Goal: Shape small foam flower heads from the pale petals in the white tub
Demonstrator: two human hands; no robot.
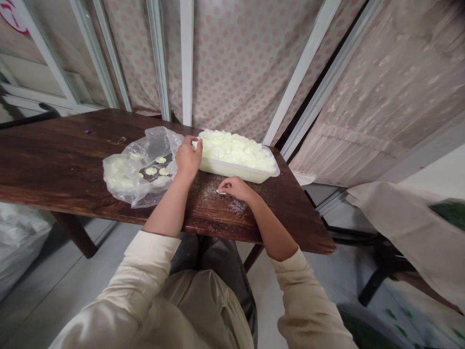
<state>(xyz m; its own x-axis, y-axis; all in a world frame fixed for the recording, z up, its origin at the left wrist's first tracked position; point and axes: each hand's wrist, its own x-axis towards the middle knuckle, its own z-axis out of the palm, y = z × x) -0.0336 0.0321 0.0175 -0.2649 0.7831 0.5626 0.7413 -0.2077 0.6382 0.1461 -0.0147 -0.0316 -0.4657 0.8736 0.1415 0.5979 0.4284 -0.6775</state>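
My left hand (189, 157) is at the left end of a white plastic tub (240, 170), its fingers curled in a pinch. A pale bit shows at its fingertips; whether it is a loose piece or the tub's rim I cannot tell. The tub is heaped with pale yellow-green, flower-like pieces (236, 146). In front of the tub, just over the tabletop, my right hand (235, 187) pinches a small white piece (221, 192). Left of my left hand lies a clear plastic bag (136, 196), spread open, with several pale flower-shaped pieces (151, 171) in it.
The dark wooden table (72, 160) has white crumbs (207, 191) and a purple speck (238, 208) near my right hand. Behind it hang dotted curtains (247, 63) between white frames. A bulging white bag (22, 237) stands at lower left; pale cloth (407, 232) hangs at right.
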